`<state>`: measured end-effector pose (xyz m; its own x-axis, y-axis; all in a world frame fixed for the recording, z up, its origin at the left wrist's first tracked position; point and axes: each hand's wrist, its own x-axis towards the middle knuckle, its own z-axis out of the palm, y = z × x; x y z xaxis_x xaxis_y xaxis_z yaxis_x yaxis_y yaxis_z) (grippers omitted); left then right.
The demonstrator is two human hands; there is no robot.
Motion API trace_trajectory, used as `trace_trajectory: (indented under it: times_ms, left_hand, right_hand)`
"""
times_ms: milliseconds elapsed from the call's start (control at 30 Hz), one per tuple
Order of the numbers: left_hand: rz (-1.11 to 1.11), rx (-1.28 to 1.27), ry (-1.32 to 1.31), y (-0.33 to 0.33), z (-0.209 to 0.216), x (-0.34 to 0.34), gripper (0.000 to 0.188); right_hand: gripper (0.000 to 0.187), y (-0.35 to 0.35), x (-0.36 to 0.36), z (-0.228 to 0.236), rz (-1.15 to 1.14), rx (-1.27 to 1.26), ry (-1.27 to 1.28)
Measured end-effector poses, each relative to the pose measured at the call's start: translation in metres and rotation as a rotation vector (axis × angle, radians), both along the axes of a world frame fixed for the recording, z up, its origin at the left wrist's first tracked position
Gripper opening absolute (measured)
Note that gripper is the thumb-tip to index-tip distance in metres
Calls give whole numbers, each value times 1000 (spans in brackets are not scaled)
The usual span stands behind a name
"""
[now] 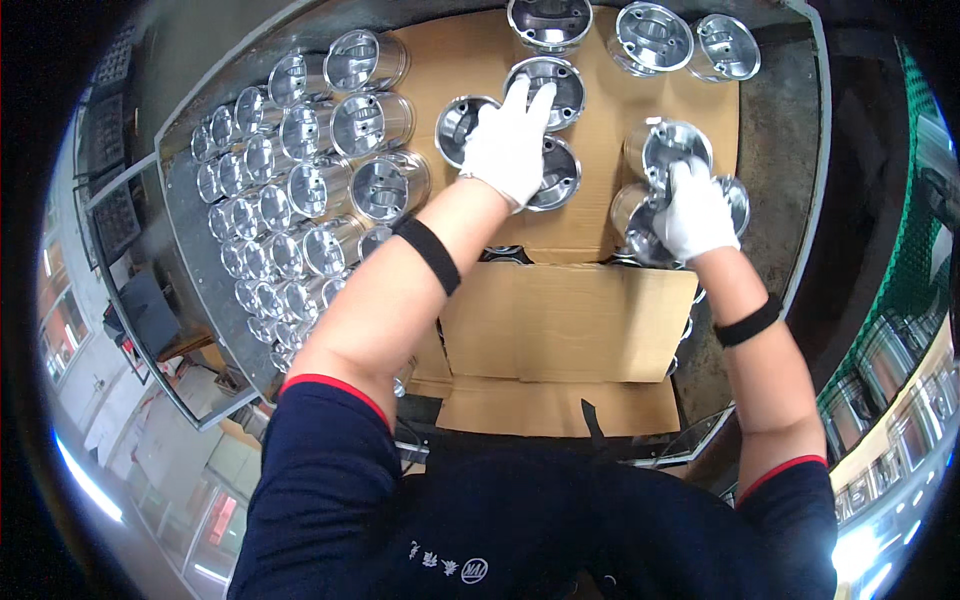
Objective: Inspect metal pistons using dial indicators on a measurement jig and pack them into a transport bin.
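Observation:
My left hand [508, 150], in a white glove, is over a cluster of three shiny metal pistons. Two spread fingers reach onto the upper piston [566, 88]; another piston [458, 128] is at its left and a third [562, 175] at its right. The fingers seem to grip them, though some fingertips are hidden. Farther right, my gloved right hand [695, 212] closes over a similar cluster, its fingers at the upper piston [680, 142], with others partly covered below. Slight blur softens that hand.
Rows of pistons [385, 188] stand along the left of a metal-walled bin [815, 130]. More pistons [652, 38] stand at the far side. Brown cardboard sheets [570, 325] cover the middle, with pistons showing at their edges. Green mesh [905, 230] and stacked metal parts [885, 360] are at right.

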<state>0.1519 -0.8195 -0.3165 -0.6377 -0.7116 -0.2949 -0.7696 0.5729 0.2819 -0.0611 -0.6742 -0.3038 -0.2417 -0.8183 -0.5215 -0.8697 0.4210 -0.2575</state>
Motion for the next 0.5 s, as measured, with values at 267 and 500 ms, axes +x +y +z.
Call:
trace_trajectory:
  times_ms: [267, 500]
  left_hand:
    - [81, 125, -243, -4, 14, -22, 33]
    - [-8, 268, -89, 92, 79, 21, 33]
  right_hand:
    - [41, 96, 71, 82, -448, -55, -461]
    - [47, 174, 87, 232, -586, -125, -439]
